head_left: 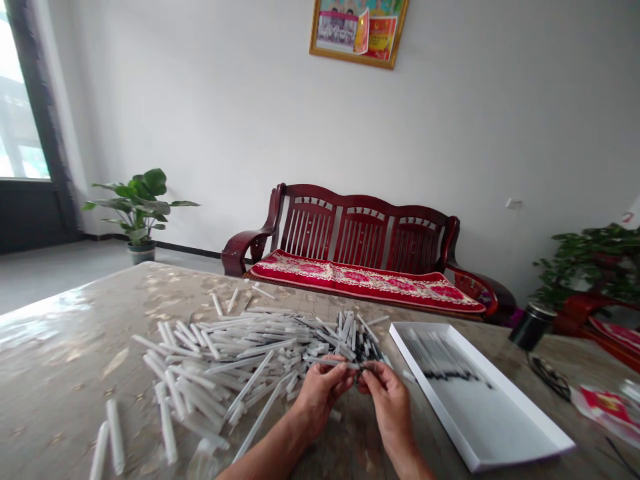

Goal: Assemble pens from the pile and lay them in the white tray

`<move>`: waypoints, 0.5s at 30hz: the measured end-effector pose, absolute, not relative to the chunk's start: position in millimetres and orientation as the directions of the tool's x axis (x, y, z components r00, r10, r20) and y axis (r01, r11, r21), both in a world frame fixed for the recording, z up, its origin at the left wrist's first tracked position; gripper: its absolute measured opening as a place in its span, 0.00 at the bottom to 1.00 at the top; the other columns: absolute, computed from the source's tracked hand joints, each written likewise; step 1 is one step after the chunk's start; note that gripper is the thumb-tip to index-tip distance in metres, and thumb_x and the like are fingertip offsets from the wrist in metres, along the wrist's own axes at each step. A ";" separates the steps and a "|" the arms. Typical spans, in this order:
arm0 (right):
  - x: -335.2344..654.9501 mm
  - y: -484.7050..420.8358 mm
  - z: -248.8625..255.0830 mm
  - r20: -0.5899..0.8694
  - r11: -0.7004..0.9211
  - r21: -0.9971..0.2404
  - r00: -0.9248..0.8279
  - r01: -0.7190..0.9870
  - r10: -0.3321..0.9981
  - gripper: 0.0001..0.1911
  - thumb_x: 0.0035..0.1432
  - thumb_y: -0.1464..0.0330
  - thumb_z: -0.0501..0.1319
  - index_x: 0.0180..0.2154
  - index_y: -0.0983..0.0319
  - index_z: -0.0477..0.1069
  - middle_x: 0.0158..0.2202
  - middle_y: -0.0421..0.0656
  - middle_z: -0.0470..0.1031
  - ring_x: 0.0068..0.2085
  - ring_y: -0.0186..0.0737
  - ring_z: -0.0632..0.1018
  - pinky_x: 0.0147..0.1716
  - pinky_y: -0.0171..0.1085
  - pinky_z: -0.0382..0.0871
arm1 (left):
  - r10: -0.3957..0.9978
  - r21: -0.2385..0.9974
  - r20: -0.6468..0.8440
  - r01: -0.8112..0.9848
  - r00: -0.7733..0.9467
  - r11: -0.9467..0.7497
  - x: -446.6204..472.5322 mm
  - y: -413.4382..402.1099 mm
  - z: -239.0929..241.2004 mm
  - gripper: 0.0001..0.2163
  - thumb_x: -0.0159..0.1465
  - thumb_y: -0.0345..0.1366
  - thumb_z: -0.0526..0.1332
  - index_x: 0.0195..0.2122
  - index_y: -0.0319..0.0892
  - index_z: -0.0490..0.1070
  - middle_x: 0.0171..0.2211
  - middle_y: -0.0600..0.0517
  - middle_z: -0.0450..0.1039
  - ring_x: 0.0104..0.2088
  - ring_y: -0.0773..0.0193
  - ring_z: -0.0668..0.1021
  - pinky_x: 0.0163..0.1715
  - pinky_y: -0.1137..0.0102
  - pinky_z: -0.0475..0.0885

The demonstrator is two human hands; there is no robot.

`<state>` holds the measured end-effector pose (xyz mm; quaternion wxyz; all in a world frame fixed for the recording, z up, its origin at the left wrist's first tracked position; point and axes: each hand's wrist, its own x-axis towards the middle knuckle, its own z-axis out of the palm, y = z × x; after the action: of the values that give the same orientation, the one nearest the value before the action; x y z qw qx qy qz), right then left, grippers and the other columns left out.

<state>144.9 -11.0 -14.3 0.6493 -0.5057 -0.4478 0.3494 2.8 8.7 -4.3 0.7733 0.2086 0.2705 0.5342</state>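
Between the fingertips of my left hand (325,392) is a slim, whitish, pen-like tube (320,361), held nearly level over the table. My right hand (389,395) pinches at the tube's right end, where something small and dark shows; the fingers hide most of it. Both hands are closed and almost touch. Just beyond them lies a large loose heap of white, translucent tubes (200,390), with black pieces mixed in on its right side. To the right, a shallow white box (500,413) holds a row of slim tubes with black ends (440,353).
The table (60,373) has a patterned, shiny cover. A black cylinder (533,327) with a cable and a red packet (605,407) sit at the right. Behind stand a wooden bench (360,227) with a red cushion and a potted plant (143,207).
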 end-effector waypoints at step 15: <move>147.3 -6.9 -20.1 0.294 0.207 -0.945 0.377 0.254 0.878 0.19 0.47 0.51 0.65 0.32 0.60 0.78 0.29 0.45 0.81 0.26 0.44 0.79 0.20 0.36 0.71 | 0.953 0.674 -0.175 -0.676 0.247 0.299 5.9 10.3 -5.0 0.20 0.35 0.38 0.80 0.27 0.38 0.75 0.22 0.52 0.79 0.24 0.68 0.78 0.27 0.75 0.75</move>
<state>147.3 -6.9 -20.1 0.5997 -0.5733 -0.4939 0.2601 5.9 10.3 -5.0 0.7523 0.2399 0.2891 0.5412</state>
